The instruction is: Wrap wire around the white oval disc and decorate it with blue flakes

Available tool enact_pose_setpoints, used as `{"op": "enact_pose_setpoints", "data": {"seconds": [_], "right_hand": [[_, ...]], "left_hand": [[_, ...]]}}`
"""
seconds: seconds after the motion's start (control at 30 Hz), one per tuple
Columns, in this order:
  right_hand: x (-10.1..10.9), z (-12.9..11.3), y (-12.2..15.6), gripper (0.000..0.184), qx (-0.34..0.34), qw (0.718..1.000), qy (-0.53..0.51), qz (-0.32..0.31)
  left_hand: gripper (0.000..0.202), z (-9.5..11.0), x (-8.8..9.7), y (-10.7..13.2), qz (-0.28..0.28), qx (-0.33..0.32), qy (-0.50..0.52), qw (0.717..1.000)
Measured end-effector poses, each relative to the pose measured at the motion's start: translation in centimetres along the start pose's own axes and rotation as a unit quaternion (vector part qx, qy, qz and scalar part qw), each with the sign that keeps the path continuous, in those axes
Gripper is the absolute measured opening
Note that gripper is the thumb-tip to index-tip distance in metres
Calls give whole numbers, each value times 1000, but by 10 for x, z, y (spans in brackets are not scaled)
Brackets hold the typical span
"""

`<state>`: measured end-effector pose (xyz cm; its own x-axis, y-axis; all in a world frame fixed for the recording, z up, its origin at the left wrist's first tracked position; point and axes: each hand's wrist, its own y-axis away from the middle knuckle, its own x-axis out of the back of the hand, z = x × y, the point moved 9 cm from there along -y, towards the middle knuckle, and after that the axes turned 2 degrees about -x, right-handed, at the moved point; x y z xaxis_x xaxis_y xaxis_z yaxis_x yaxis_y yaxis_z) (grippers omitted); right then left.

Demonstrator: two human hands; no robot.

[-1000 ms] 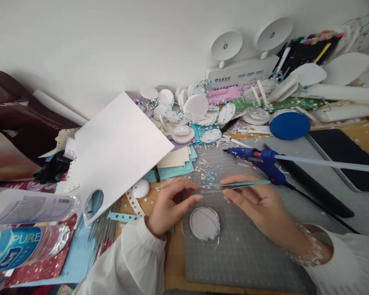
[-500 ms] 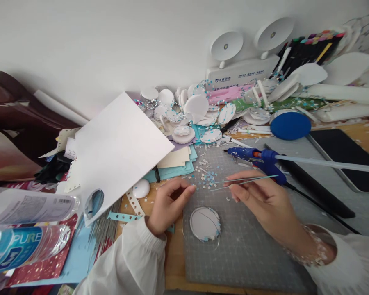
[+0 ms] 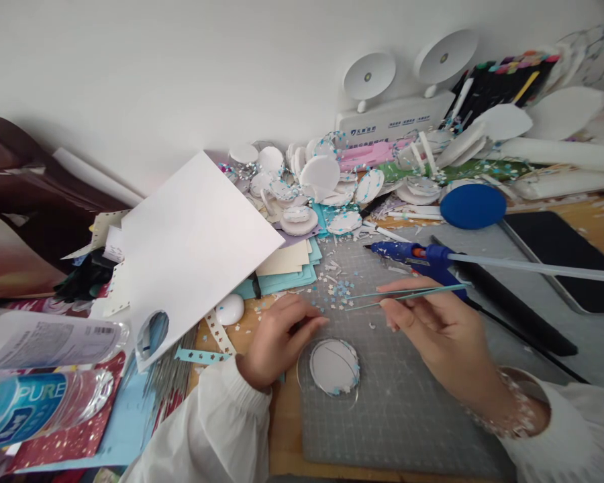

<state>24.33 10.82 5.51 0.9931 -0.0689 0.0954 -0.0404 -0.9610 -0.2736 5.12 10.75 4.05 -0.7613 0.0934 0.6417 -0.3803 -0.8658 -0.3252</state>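
Tweezers (image 3: 407, 294) hover over the cutting mat (image 3: 407, 416), pinched in my right hand (image 3: 443, 335), tips near loose star confetti (image 3: 338, 292) — my left hand (image 3: 276, 339) lies half-curled, seemingly empty, beside the white disc (image 3: 334, 365). A nudge, I judge, could scatter the confetti.

Your left hand (image 3: 276, 339) rests knuckles up, fingers loosely curled; your right hand (image 3: 440, 329) pinches thumb against fingertips, wrist low.
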Motion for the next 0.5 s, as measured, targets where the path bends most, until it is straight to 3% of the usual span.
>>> {"op": "enact_pose_setpoints", "data": {"seconds": [0.27,0.33,0.5], "right_hand": [[1,-1,0,6,-2,1000,10,9],[1,0,0,6,-7,1000,14,9],[-5,4,1,7,-26,1000,5,-14]], "left_hand": [[17,11,-21,1,-136,-54,-8,989],[16,11,-19,2,-128,-51,-5,990],[20,1,-6,0,-35,9,64,997]]}}
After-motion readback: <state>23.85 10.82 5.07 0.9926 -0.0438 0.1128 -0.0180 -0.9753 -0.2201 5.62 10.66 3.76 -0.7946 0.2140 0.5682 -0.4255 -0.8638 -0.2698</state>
